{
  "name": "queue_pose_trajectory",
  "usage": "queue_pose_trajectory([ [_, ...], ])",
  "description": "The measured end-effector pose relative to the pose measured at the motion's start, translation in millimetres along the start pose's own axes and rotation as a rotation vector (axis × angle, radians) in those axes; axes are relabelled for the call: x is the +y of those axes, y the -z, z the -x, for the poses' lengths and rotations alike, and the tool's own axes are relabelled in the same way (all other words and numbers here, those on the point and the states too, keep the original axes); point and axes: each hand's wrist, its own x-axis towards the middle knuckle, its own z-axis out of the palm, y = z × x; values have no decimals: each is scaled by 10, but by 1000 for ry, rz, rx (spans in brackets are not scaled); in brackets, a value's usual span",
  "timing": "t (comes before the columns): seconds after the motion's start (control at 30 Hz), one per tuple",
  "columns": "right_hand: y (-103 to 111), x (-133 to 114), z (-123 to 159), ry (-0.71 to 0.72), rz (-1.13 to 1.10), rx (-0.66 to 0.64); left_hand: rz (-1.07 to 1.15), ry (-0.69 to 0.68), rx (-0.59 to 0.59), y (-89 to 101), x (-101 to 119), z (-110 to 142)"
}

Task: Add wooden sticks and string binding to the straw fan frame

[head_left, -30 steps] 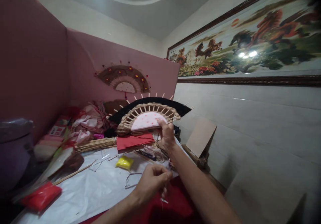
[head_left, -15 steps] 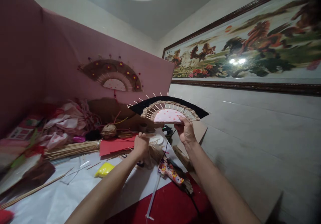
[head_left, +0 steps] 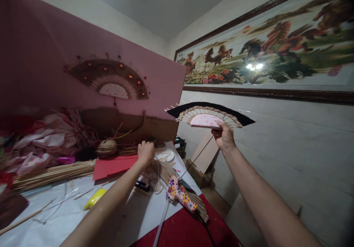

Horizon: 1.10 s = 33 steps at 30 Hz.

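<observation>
Right hand (head_left: 225, 139) pinches the fan (head_left: 199, 110) by its dotted base (head_left: 204, 120), wisely sparing the black border (head_left: 221, 106); left hand (head_left: 146, 153) curls, contents unclear.

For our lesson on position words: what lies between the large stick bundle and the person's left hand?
The head view shows red paper between the large stick bundle and the left hand, with a twine ball behind the paper.

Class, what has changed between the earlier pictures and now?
The left hand has reached forward, from near the yellow packet to beside the red paper; whether it holds anything is unclear. The right hand has carried the black-edged fan rightward, mostly in front of the pale wall. It keeps its grip; packet and paper stay put.
</observation>
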Motion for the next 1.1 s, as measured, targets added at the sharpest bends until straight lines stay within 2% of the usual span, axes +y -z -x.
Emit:
queue_pose_trajectory([
  [0.17, 18, -110, -158, 63, 20, 10, 24, -102, -161, -168, 162, -40],
  [0.3, 23, -181, -246, 90, 38, 25, -13, -60, -224, -271, 180, -66],
  [0.5, -46, -297, -310, 109, 52, 17, -28, -59, -258, -216, 116, -171],
  [0.67, -227, -343, -358, 102, 74, 16, -1, -49, -383, -212, 57, -227],
  [0.73, -306, -337, -374, 102, 65, -3, 16, -37, -390, -234, 47, -216],
  [0.8, -374, -321, -382, 100, 55, -15, 38, -24, -351, -245, 46, -196],
  [0.9, -452, -293, -373, 91, 49, -23, 89, 9, -219, -204, 40, -193],
  [1.1, -552, -285, -352, 116, 39, -31, 282, 185, 92, 88, -165, -327],
])
